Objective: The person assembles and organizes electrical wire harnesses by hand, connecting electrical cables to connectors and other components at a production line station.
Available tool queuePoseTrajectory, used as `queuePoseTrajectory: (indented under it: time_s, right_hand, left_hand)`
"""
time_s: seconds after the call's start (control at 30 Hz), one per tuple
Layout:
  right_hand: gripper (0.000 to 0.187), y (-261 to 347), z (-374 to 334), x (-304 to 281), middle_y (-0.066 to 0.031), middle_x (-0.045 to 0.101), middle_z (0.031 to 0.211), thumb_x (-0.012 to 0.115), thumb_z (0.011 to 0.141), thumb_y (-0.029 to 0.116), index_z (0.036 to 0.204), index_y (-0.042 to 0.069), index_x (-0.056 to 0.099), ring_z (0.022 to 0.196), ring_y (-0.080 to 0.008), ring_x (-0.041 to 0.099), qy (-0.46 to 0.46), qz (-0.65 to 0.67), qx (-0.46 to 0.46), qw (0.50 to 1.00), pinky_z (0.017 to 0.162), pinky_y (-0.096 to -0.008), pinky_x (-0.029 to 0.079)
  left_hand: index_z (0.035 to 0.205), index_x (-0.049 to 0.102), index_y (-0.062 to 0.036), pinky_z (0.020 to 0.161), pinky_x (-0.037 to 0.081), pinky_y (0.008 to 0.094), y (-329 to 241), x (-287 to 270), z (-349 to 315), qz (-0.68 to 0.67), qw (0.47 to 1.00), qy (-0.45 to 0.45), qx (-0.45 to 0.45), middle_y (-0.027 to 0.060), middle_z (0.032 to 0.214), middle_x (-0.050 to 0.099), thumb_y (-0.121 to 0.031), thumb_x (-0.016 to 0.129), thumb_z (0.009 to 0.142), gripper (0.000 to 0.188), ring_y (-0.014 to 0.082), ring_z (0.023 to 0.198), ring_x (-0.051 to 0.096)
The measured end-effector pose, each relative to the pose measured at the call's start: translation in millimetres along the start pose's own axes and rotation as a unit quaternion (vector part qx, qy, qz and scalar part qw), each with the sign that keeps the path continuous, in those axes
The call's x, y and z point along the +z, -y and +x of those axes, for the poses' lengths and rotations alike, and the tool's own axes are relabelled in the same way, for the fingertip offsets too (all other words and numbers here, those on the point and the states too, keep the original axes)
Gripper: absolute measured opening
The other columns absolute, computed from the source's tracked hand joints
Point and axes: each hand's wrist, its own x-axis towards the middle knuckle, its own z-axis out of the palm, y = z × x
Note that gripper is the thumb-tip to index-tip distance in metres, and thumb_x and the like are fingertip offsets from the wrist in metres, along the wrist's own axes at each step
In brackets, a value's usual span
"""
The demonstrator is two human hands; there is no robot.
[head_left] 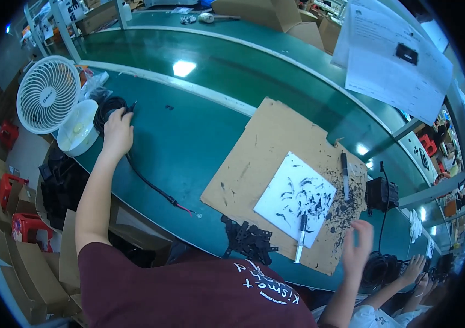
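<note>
Under left hand [118, 130], half-hidden black cable [102, 113]

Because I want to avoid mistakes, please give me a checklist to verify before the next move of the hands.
1. Left hand at the black cable coil: ok.
2. Firm hold on the coil: cannot tell from this view.
3. Right hand free of tools: ok, nothing seen in it.
4. White board clean: not ok, black scraps lie on it.
5. Red-tipped cable end off the cardboard: ok, it lies on the green table.
</note>
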Motion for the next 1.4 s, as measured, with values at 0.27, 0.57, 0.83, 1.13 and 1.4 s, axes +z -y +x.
queuePoseTrajectory:
  time_s: [0.27,0.57,0.83,1.13,1.4]
  right_hand:
    - [0.034,162.7,28.0,122.6,-0.0149,0.052,0.107,0.068,0.074,0.020,0.105,0.008,0.060,0.099,-0.0311,0.050,0.319,0.102,-0.359,0.871,0.081,-0.0406,0.040]
    - [0.033,234.8,27.6,211.1,-0.0163,0.056,0.104,0.066,0.076,0.023,0.106,0.011,0.062,0.097,-0.0300,0.052,0.322,0.062,-0.494,0.805,0.081,-0.0402,0.043]
    - [0.016,237.0,25.7,232.1,-0.0163,0.056,0.083,0.056,0.071,-0.002,0.086,0.001,0.062,0.081,-0.0330,0.056,0.321,0.106,-0.434,0.835,0.073,-0.0410,0.047]
    - [0.017,222.6,20.9,171.5,-0.0126,0.059,0.080,0.053,0.073,0.006,0.090,0.005,0.056,0.076,-0.0316,0.061,0.347,0.164,-0.389,0.837,0.067,-0.0398,0.049]
    - [0.013,145.3,-14.3,106.8,-0.0047,0.052,0.070,0.055,0.076,0.014,0.086,0.005,0.053,0.060,-0.0197,0.054,0.269,0.125,-0.329,0.897,0.056,-0.0330,0.044]
  left_hand:
    - [0.102,0.059,-0.0044,0.085,0.041,0.0388,32.2,-43.7,-84.8,-0.191,0.971,-0.131,0.054,0.0129,0.102,0.059,-0.008,0.060,0.081,0.021,0.0312,0.097,0.055]
    - [0.098,0.059,0.0000,0.083,0.044,0.0419,197.5,-30.7,-401.5,0.061,0.893,-0.120,-0.429,0.0190,0.099,0.058,-0.017,0.058,0.085,0.022,0.0352,0.093,0.055]
    - [0.106,0.058,-0.0004,0.091,0.041,0.0415,134.7,9.2,-490.3,0.037,0.800,0.092,-0.592,0.0206,0.103,0.056,-0.021,0.062,0.082,0.031,0.0372,0.103,0.052]
    - [0.128,0.041,0.0024,0.098,0.034,0.0446,-38.6,-101.5,-213.6,-0.325,0.937,-0.038,0.126,0.0184,0.127,0.045,-0.017,0.058,0.085,0.050,0.0329,0.117,0.044]
    - [0.095,0.060,-0.0013,0.059,0.048,0.0339,-163.4,-102.5,-145.3,-0.465,0.714,0.216,0.477,0.0081,0.079,0.054,-0.018,0.067,0.076,0.026,0.0254,0.067,0.057]
